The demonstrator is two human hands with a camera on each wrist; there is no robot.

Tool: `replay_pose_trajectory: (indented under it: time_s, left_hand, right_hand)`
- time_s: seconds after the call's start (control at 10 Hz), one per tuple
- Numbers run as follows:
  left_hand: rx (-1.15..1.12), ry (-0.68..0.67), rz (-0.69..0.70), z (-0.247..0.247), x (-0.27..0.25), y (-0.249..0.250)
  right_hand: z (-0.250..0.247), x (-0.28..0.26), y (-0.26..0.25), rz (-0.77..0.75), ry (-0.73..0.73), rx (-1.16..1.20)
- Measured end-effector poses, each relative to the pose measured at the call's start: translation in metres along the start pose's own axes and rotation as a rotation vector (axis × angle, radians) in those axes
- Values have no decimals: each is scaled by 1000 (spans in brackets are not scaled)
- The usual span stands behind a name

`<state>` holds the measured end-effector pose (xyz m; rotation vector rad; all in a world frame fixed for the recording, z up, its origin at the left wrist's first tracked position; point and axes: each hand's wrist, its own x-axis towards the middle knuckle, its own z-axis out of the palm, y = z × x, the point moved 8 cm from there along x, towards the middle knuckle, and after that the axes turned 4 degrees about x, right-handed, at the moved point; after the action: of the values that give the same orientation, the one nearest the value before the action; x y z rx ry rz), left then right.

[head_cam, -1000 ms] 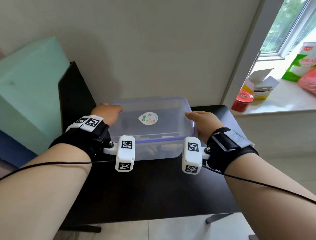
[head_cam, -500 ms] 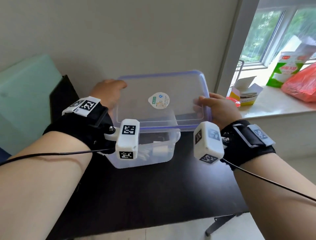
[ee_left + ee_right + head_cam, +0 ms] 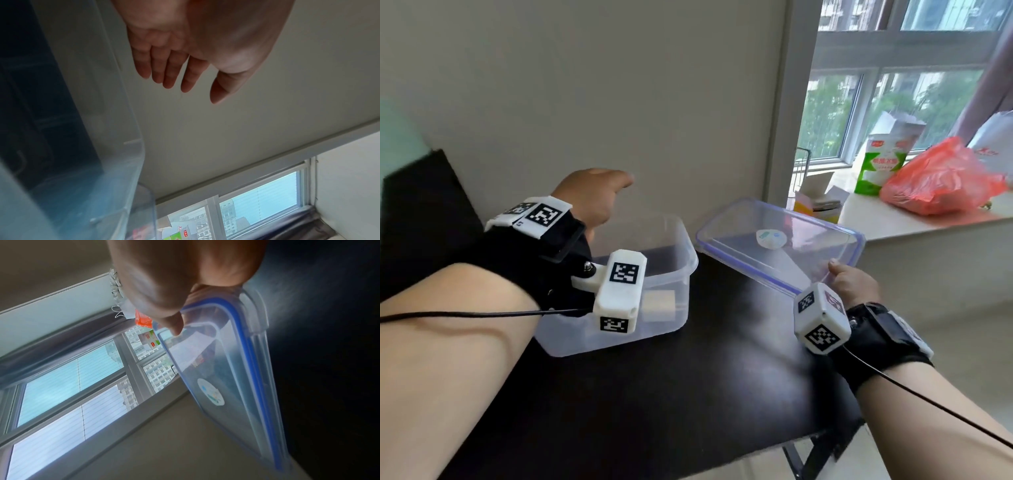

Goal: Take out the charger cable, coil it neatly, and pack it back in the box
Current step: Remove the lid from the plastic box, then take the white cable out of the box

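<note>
Right hand (image 3: pixel 854 286) grips the lid (image 3: pixel 784 246) (round sticker (image 3: pixel 771 237) unreadable); left hand (image 3: pixel 592 198) hovers slack over the box (image 3: pixel 671 274).

Clear blue-rimmed plastic lid (image 3: pixel 780 240) now off clear plastic box (image 3: pixel 671 274), carried right by right hand (image 3: pixel 854 286); left hand (image 3: pixel 592 195) released, lifted.

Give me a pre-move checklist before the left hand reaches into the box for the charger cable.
1. Lid off the box: ok.
2. Right hand holds the lid by its near edge, clear of the opening: ok.
3. Left hand free, fingers relaxed above the box: ok.
4. Box flat on the table: ok.
5. Cable visible inside: cannot tell.
</note>
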<state>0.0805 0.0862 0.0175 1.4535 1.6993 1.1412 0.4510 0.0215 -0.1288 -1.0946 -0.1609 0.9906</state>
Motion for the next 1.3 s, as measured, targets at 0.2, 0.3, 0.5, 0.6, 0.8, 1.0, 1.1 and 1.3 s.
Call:
replay_pose_trajectory:
  time_s: [0.2,0.3,0.5,0.6,0.8,1.0,1.1,1.3]
  left_hand:
    - [-39,-48,69,-9,-37,-22]
    - [-50,-8,48,-25,-58,-30]
    - [-80,17,45,-49,-78,-33]
    - [-97,19,34,-55,-85,-35]
    - [-89,30,27,-61,-93,-34]
    - [-104,50,77,-67,-91,-30]
    - [-91,70,93,-73,-93,-30]
    - [42,108,97,-92,-91,-43]
  right_hand:
    - [-20,-35,33,10,-49,-177]
    - [-17,-42,46,88,-92,-336]
    - [-12,-42,46,8,-83,-656]
    - [-2,-62,27,-80,-130,-967]
    - [-2,-66,18,-197,-59,-805]
    - [49,-101,8,-336,-285,-741]
    - [87,-131,-4,-449,-453,-709]
    - [166,-179,28,-435,-768,-947]
